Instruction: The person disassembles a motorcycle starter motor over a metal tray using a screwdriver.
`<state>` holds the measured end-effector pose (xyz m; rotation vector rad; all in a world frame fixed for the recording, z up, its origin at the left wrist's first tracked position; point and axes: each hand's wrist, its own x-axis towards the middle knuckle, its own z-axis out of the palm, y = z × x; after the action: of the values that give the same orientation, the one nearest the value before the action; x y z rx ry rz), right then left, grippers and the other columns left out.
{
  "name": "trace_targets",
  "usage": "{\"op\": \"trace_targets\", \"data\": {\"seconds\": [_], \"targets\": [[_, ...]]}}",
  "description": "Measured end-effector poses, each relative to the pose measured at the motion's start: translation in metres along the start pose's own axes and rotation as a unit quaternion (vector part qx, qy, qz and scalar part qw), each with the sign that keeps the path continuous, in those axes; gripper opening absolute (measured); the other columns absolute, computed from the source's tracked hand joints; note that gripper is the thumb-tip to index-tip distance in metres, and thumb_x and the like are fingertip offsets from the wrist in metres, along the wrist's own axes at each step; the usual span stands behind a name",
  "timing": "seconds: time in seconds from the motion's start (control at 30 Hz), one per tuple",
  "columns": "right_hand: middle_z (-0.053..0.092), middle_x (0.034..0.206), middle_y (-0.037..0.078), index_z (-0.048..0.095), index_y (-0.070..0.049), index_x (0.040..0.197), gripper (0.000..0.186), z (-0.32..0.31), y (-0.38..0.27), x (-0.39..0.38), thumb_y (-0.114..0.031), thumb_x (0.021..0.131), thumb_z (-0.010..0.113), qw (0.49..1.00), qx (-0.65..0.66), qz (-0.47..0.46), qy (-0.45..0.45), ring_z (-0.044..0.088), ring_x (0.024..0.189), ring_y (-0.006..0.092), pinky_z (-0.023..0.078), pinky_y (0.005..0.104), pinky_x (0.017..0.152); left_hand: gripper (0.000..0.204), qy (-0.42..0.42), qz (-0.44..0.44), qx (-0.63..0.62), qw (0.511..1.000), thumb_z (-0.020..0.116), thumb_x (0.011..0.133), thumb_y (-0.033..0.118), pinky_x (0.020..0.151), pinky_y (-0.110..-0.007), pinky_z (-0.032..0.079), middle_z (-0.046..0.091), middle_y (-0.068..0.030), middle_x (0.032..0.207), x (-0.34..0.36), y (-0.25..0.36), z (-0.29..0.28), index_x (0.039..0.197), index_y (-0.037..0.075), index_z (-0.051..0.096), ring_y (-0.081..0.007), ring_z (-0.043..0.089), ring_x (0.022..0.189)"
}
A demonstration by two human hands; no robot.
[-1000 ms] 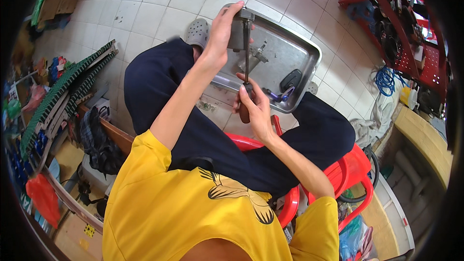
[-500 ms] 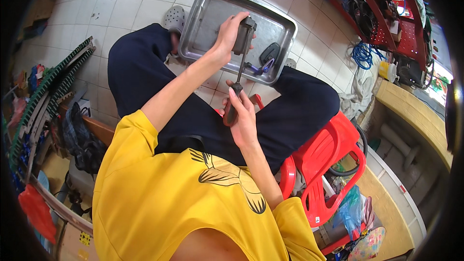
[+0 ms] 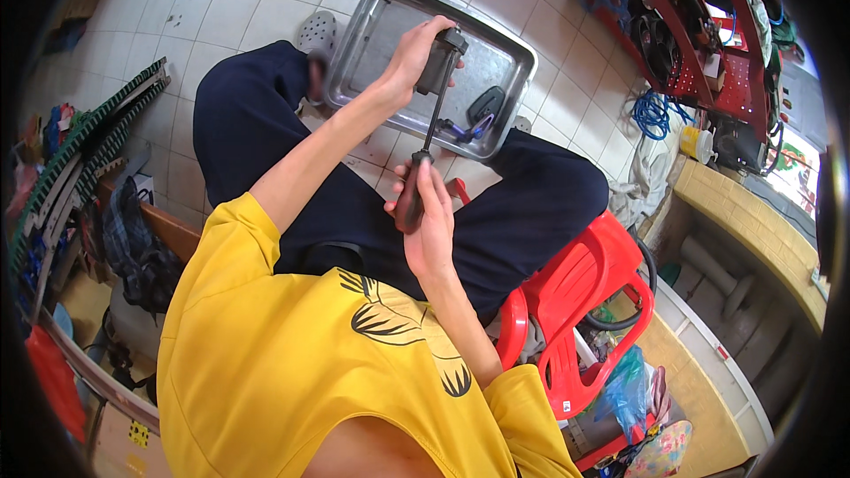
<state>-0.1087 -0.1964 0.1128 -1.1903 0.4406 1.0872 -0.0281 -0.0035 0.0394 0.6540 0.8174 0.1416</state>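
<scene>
My left hand (image 3: 411, 64) is closed around a dark grey, boxy part (image 3: 435, 73), held above the metal tray. A screwdriver (image 3: 409, 201) with a reddish-brown handle and a long dark shaft lies in my right hand (image 3: 430, 228), whose fingers wrap the handle. Its shaft runs up to the far end of the grey part, where the tip meets it or sits just over it; I cannot tell which. Inside the tray (image 3: 354, 46) lie a flat black oval piece (image 3: 486, 104) and a purple-blue tool (image 3: 475, 130), near its right corner.
The tray stands on the tiled floor between my knees. To the right are a red chair (image 3: 580, 301), a red rack (image 3: 699, 44) with tools and a coil of blue cable (image 3: 652, 115). Long green-edged strips (image 3: 97, 142) lean on the left, beside a dark bag (image 3: 133, 243).
My right hand has shifted slightly left with the screwdriver handle, and its fingers have changed their hold on it. My left hand still holds the grey part in nearly the same spot.
</scene>
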Motion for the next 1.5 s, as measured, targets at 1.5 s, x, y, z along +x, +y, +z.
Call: {"op": "trace_targets", "data": {"seconds": [1.5], "targets": [[0.059, 0.091, -0.001, 0.057, -0.01, 0.106, 0.036, -0.009, -0.005, 0.008, -0.046, 0.106, 0.052, 1.0, 0.016, 0.011, 0.013, 0.05, 0.074, 0.0075, 0.038, 0.0227, 0.056, 0.037, 0.035, 0.04, -0.032, 0.998, 0.063, 0.093, 0.04, 0.058, -0.035, 0.059, 0.062, -0.0075, 0.085, -0.008, -0.003, 0.001, 0.105, 0.007, 0.05, -0.0153, 0.067, 0.072]]}}
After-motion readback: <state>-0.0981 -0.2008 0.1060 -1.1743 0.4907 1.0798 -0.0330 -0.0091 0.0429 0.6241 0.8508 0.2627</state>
